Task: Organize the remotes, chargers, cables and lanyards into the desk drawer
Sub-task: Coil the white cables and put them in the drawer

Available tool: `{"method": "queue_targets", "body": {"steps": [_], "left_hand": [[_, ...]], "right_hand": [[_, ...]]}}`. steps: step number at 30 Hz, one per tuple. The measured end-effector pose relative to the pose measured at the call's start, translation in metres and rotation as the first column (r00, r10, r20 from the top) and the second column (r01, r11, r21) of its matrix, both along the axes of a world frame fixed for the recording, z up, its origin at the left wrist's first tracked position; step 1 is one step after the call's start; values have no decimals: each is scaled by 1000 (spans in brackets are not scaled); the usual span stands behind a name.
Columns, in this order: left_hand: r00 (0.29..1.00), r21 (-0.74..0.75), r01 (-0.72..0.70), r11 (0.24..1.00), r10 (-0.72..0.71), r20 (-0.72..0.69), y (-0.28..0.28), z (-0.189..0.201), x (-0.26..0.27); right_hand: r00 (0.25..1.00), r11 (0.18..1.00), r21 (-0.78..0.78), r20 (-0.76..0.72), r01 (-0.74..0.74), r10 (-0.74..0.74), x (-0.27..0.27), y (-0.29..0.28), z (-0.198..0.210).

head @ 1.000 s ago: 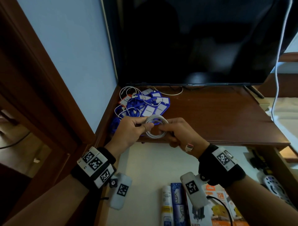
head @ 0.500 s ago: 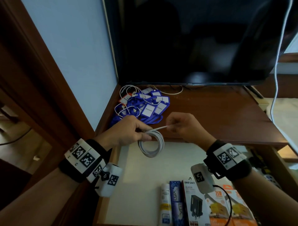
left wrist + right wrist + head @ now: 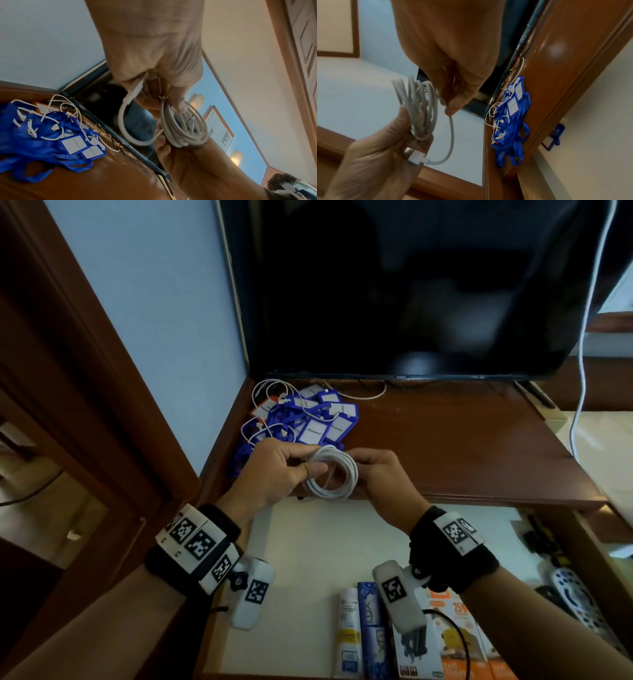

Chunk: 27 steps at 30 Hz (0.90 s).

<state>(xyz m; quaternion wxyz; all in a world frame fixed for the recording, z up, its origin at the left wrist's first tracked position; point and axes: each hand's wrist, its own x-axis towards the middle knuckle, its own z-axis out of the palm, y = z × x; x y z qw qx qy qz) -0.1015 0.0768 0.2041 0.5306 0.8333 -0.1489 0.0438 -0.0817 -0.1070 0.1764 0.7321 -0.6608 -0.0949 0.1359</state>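
A white charging cable point(image 3: 331, 474) is wound into a small coil in front of the desk edge, above the open drawer point(image 3: 308, 559). My left hand point(image 3: 308, 468) grips the coil point(image 3: 418, 108) and its white plug point(image 3: 416, 158) between thumb and fingers. My right hand point(image 3: 357, 465) pinches the free strand point(image 3: 452, 129) at the coil's right side. A pile of blue lanyards point(image 3: 301, 422) with white badge cards and thin white cords lies on the desk's back left corner. Two remotes point(image 3: 575, 594) lie at the drawer's right side.
Several boxed chargers and tubes point(image 3: 370, 628) stand at the drawer's front. A dark TV point(image 3: 411, 285) stands at the back of the brown desk point(image 3: 462, 446). A white cord point(image 3: 582, 354) hangs down at the right. A wall and a door frame are close on the left.
Half a second ago my right hand held the free end stretched out to the right with the coil hanging lower. Now both hands are together and the coil is higher, by the lanyards.
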Motion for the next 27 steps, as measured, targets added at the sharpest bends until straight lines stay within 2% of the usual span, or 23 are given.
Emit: {"method": "queue_targets", "body": {"steps": [2, 4, 8, 16, 18, 22, 27], "left_hand": [[997, -19, -75, 997, 75, 31, -1, -3, 2], [991, -29, -127, 992, 128, 49, -1, -6, 5], [985, 10, -158, 987, 157, 69, -1, -10, 10], [977, 160, -136, 978, 106, 185, 2, -19, 29], [970, 191, -121, 974, 76, 231, 3, -17, 38], [940, 178, -152, 972, 87, 331, 1, -11, 48], [932, 232, -158, 960, 67, 357, -4, -9, 54]], "right_hand": [[989, 991, 136, -148, -8, 28, -1, 2, 6], [974, 974, 228, -218, -14, 65, 1, 2, 9], [980, 982, 161, -156, -96, 122, 3, -1, 9], [979, 993, 112, -204, 36, -12, 13, -2, 9], [965, 983, 179, -261, 53, -4, 15, 2, 10], [940, 947, 322, -321, -2, 111, 17, 11, 18], [932, 915, 400, -306, -59, 193, 14, 4, 27]]}}
